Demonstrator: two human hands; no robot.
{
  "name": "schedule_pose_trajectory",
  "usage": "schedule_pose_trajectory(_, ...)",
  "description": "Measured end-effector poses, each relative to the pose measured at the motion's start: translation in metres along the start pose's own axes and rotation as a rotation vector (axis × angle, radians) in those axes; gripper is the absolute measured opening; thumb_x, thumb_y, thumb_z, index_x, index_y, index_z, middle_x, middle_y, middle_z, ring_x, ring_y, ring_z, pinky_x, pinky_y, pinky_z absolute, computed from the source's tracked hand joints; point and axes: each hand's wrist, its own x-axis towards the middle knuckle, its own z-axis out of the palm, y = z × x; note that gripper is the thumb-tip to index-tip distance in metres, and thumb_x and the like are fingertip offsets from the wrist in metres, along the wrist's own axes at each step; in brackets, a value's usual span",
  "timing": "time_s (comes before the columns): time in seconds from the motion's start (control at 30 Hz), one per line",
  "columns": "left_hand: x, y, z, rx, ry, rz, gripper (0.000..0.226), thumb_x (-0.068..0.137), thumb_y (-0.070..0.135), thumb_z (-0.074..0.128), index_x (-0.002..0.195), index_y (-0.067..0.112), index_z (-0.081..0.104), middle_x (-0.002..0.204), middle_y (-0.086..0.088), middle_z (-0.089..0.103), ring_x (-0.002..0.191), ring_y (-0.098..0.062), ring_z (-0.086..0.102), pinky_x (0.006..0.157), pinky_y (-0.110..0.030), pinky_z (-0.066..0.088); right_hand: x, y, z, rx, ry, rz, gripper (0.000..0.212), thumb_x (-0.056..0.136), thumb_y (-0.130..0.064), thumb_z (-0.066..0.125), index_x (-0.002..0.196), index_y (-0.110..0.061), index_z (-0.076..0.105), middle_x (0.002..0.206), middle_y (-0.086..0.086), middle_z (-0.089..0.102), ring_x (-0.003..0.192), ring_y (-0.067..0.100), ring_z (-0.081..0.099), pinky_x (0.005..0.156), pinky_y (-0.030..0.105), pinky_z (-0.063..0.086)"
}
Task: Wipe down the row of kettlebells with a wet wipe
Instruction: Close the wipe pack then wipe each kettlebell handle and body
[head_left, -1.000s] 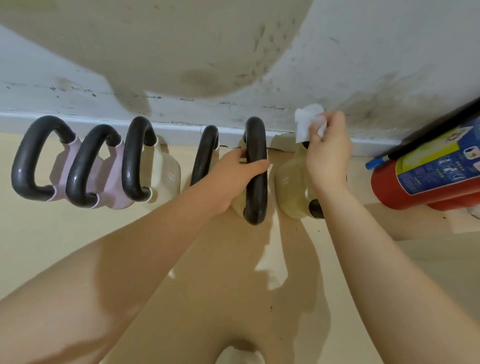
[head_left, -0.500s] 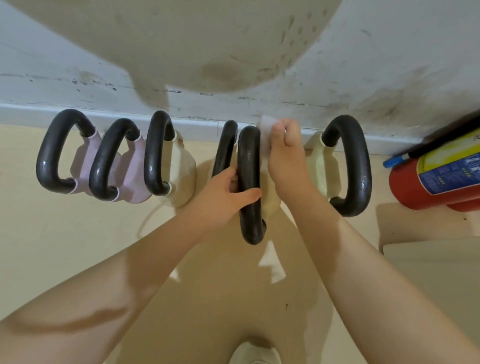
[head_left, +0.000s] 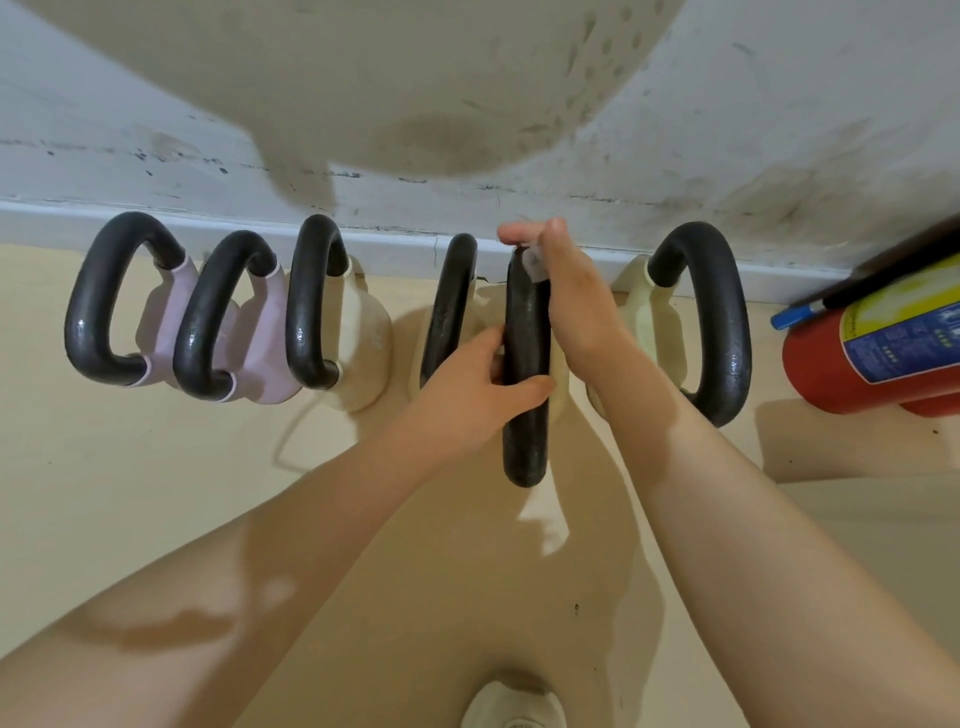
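change: right hand (head_left: 571, 306) has come off the far-right kettlebell and onto the fifth one's handle; that far-right bell now stands uncovered. Left hand has stayed on the same handle.
shoe: pale toe (head_left: 511, 706) at the bottom edge, nearest, well short of both hands.
floor: beige (head_left: 130, 493), carries all the bells.
left hand: (head_left: 478, 395) fingers curled round the gripped handle from its left side, thumb lying across the front.
gripped handle: black loop (head_left: 524, 415), seen edge-on, upright, runs between the two hands; its cream body is mostly hidden behind them.
right hand: fingers pressed together against the right side and top of that handle, fingertips pinching the wipe.
wet wipe: small white scrap (head_left: 532, 262) showing under the right fingertips, touching the upper end of the handle; most of it is hidden.
fourth kettlebell: black handle (head_left: 449, 306) just left of the left fingers, cream body behind.
cream kettlebell: (head_left: 363, 332) further left, apart from the hands.
lilac kettlebells: two (head_left: 161, 312) (head_left: 265, 332), far left, touching each other.
far-right kettlebell: cream, black handle (head_left: 722, 322), just right of the right wrist.
fire extinguisher: red, lying on its side (head_left: 857, 364), well right of the fingers.
wall: scuffed white (head_left: 727, 130) with skirting board, just beyond the fingertips.
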Motion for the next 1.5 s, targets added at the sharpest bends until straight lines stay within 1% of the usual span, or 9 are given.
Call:
schedule_pose_trajectory(0.2, 0.006, 0.004, 0.002, -0.004, 0.013, -0.002, 0.036, 0.081, 0.027, 0.065, 0.113, 0.015, 0.054, 0.101, -0.004, 0.07, 0.094, -0.016, 0.066, 0.092, -0.039, 0.05, 0.011, -0.017, -0.012, -0.178, -0.282, -0.145, 0.04, 0.089, -0.038, 0.032, 0.084, -0.016, 0.065, 0.082, -0.002, 0.063, 0.079, 0.018, 0.057, 0.079, 0.03, 0.047)
schedule_pose_trajectory(0.37, 0.011, 0.007, 0.002, -0.013, 0.041, -0.01, 0.031, 0.083, 0.028, 0.063, 0.112, 0.018, 0.056, 0.099, 0.0, 0.07, 0.091, -0.013, 0.067, 0.086, -0.029, 0.051, 0.03, -0.022, -0.02, -0.277, -0.328, -0.069, 0.039, 0.098, -0.033, 0.036, 0.083, -0.015, 0.067, 0.078, -0.003, 0.065, 0.068, 0.001, 0.059, 0.072, 0.019, 0.046)
schedule_pose_trajectory(0.53, 0.017, 0.01, 0.006, -0.049, 0.038, -0.007, 0.032, 0.085, 0.025, 0.062, 0.115, 0.018, 0.053, 0.103, -0.001, 0.068, 0.095, -0.013, 0.065, 0.087, -0.027, 0.05, 0.042, -0.039, -0.009, -0.739, -0.417, -0.082, 0.051, 0.096, -0.047, 0.033, 0.072, -0.012, 0.062, 0.053, -0.004, 0.049, 0.052, 0.011, 0.046, 0.065, 0.025, 0.042)
schedule_pose_trajectory(0.77, 0.02, 0.007, 0.009, -0.081, 0.049, 0.009, 0.026, 0.086, 0.027, 0.06, 0.11, 0.018, 0.056, 0.104, 0.0, 0.068, 0.097, -0.013, 0.064, 0.093, -0.033, 0.05, 0.054, -0.046, -0.019, -0.764, -0.463, -0.018, 0.047, 0.098, -0.034, 0.033, 0.075, -0.013, 0.068, 0.053, -0.007, 0.061, 0.068, 0.015, 0.057, 0.081, 0.029, 0.047)
schedule_pose_trajectory(0.93, 0.028, 0.013, 0.011, -0.014, 0.048, 0.047, 0.036, 0.087, 0.028, 0.059, 0.12, 0.016, 0.05, 0.108, -0.001, 0.065, 0.099, -0.014, 0.062, 0.088, -0.027, 0.048, 0.054, -0.045, 0.0, -1.123, -0.576, -0.15, 0.053, 0.097, -0.039, 0.03, 0.068, -0.014, 0.066, 0.063, -0.007, 0.061, 0.061, 0.011, 0.054, 0.062, 0.018, 0.036)
schedule_pose_trajectory(1.13, 0.037, 0.019, 0.017, -0.056, 0.058, 0.018, 0.03, 0.087, 0.032, 0.059, 0.112, 0.016, 0.059, 0.104, 0.0, 0.069, 0.096, -0.014, 0.064, 0.089, -0.032, 0.05, 0.075, -0.026, -0.021, -0.717, -0.303, -0.049, 0.024, 0.096, -0.021, 0.044, 0.097, -0.012, 0.066, 0.095, 0.0, 0.068, 0.077, 0.007, 0.062, 0.068, 0.02, 0.046)
schedule_pose_trajectory(1.3, 0.042, 0.023, 0.022, -0.057, 0.041, 0.014, 0.027, 0.088, 0.033, 0.057, 0.112, 0.019, 0.059, 0.099, 0.005, 0.069, 0.088, -0.003, 0.064, 0.067, -0.011, 0.044, 0.072, -0.008, -0.038, -0.17, -0.087, 0.296, 0.02, 0.095, -0.015, 0.038, 0.082, -0.014, 0.053, 0.049, 0.01, 0.054, 0.046, 0.019, 0.051, 0.059, 0.024, 0.041)
schedule_pose_trajectory(1.37, 0.042, 0.022, 0.022, -0.064, 0.045, 0.011, 0.027, 0.088, 0.032, 0.057, 0.112, 0.019, 0.059, 0.1, 0.004, 0.069, 0.089, -0.005, 0.064, 0.068, -0.012, 0.045, 0.065, -0.007, -0.035, -0.114, -0.108, 0.27, 0.024, 0.099, -0.017, 0.032, 0.083, -0.022, 0.049, 0.057, -0.005, 0.046, 0.033, -0.002, 0.048, 0.046, 0.011, 0.041)
schedule_pose_trajectory(1.5, 0.046, 0.022, 0.021, -0.113, 0.039, -0.011, 0.028, 0.087, 0.032, 0.059, 0.112, 0.02, 0.059, 0.101, 0.0, 0.07, 0.093, -0.012, 0.066, 0.086, -0.027, 0.051, 0.06, -0.004, -0.037, -0.051, -0.184, 0.177, 0.023, 0.098, -0.012, 0.028, 0.105, -0.013, 0.05, 0.067, -0.001, 0.036, 0.038, 0.003, 0.038, 0.036, 0.01, 0.032)
